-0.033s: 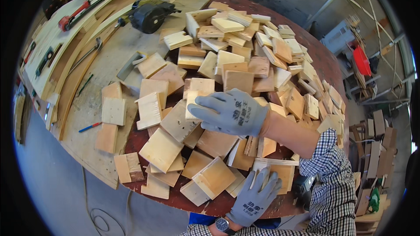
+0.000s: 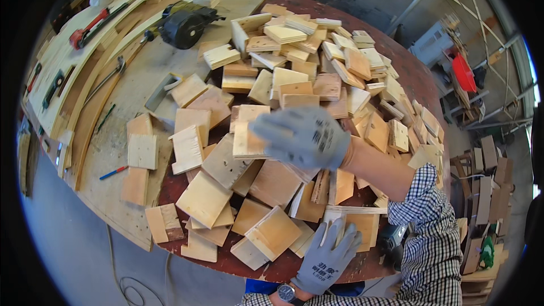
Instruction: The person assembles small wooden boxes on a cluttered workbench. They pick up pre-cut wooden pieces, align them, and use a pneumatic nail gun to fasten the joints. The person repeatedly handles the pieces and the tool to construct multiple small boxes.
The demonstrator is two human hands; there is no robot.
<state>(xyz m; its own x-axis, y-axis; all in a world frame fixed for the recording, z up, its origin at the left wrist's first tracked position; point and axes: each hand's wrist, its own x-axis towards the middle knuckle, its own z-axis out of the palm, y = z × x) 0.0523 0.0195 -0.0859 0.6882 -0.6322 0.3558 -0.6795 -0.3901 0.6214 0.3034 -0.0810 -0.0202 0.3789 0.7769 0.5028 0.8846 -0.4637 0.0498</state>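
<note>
My right hand (image 2: 303, 137), in a grey work glove, reaches across the middle of the pile. Its fingers close on the edge of a pale wood block (image 2: 247, 141); the glove is slightly blurred. Near the table's front edge, my left hand (image 2: 328, 254), also gloved, with a watch at the wrist, is at a wooden piece (image 2: 365, 228) with a raised strip along its far edge. A pale edge of wood shows between its thumb and fingers. Around both hands lie many loose wood blocks (image 2: 273, 232), several made of two boards joined together.
A dark power saw (image 2: 187, 24) stands at the far left of the table. A hammer (image 2: 107, 79), a red-handled tool (image 2: 89, 31) and a blue-red pencil (image 2: 113, 173) lie on the left side. A dark tool (image 2: 392, 238) rests beside my right sleeve.
My right hand has shifted slightly right relative to the pile, with the pale block at its fingers. My left hand stays at its wooden piece. The whole view has moved a little.
</note>
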